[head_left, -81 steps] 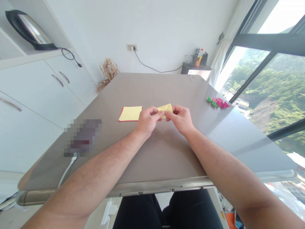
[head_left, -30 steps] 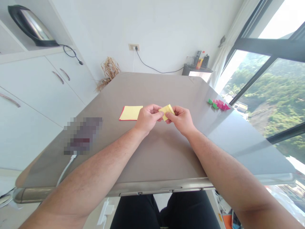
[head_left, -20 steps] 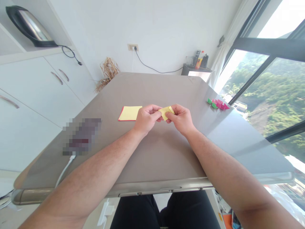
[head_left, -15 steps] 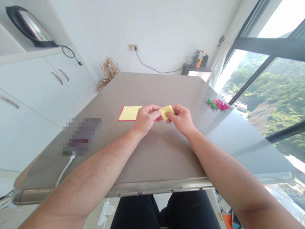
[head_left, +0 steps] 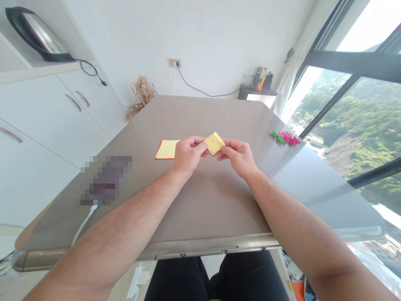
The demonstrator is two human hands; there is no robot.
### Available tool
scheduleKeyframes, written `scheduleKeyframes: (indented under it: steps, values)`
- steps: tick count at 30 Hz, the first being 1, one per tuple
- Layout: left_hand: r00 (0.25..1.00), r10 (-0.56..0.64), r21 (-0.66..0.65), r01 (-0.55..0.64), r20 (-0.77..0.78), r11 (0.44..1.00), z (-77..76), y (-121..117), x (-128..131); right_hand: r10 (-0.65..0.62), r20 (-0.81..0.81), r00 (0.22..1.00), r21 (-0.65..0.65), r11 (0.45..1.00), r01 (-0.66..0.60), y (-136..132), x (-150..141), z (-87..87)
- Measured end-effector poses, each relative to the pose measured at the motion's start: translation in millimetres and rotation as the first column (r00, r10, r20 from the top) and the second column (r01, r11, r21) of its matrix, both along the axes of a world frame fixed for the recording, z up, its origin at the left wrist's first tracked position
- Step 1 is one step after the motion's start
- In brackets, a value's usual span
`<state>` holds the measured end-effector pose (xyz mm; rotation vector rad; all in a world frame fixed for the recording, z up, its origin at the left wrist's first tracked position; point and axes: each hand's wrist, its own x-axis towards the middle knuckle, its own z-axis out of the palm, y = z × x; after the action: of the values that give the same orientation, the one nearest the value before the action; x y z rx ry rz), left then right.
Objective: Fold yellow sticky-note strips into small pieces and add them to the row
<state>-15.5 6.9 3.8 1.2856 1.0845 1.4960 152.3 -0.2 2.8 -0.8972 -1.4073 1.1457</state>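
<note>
A small folded yellow paper piece (head_left: 214,143) is held above the grey table (head_left: 203,200), pinched from both sides. My left hand (head_left: 187,155) grips its left corner between thumb and fingers. My right hand (head_left: 238,156) pinches its right edge. Both hands are closed on the paper, a little above the tabletop. A stack of yellow square sheets with a red bottom edge (head_left: 166,149) lies flat just left of my left hand.
Several small pink and green folded paper pieces (head_left: 285,137) sit near the table's right edge by the window. A blurred dark object (head_left: 105,180) with a white cable lies at the left front. Dried grass (head_left: 140,94) stands beyond the far left corner.
The yellow piece has been turned and raised slightly between my fingers, showing a diamond shape now. Both hands stay in about the same place.
</note>
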Motion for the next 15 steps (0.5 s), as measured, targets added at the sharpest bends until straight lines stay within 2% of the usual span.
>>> scheduleKeyframes:
  steps: [9,15]
  values:
    - [0.998,0.018,0.02,-0.017,-0.059,1.0,0.4,-0.3,-1.1,0.001,0.022,1.0,0.008,1.0,-0.001,1.5,1.9,-1.6]
    - [1.0,0.005,0.03,-0.004,-0.023,1.0,-1.8,1.7,-1.7,0.004,0.038,0.999,0.012,1.0,-0.005,-0.1,1.6,-0.3]
